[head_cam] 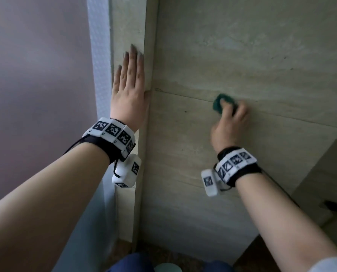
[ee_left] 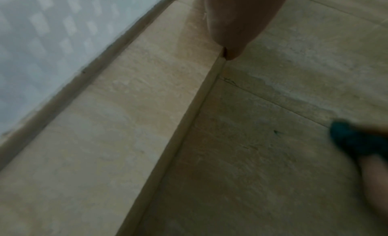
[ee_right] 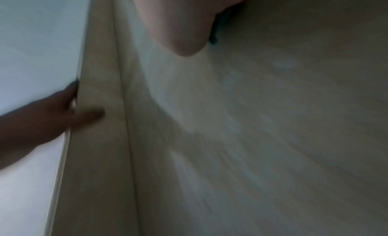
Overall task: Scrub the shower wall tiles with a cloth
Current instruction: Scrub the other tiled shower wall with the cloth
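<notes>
Nearest, both wrists wear bands (head_cam: 112, 132) of black-and-white square markers; no readable writing shows. Beyond them, the left hand (head_cam: 129, 91) lies flat with straight fingers on the narrow edge tile (head_cam: 128, 32), thumb hooked round its corner. To its right, the right hand (head_cam: 229, 124) curls round a bunched green cloth (head_cam: 219, 104), pressing it to the beige wall tiles (head_cam: 261, 55) at a grout line. Left of the left hand runs patterned glass (head_cam: 101, 65).
</notes>
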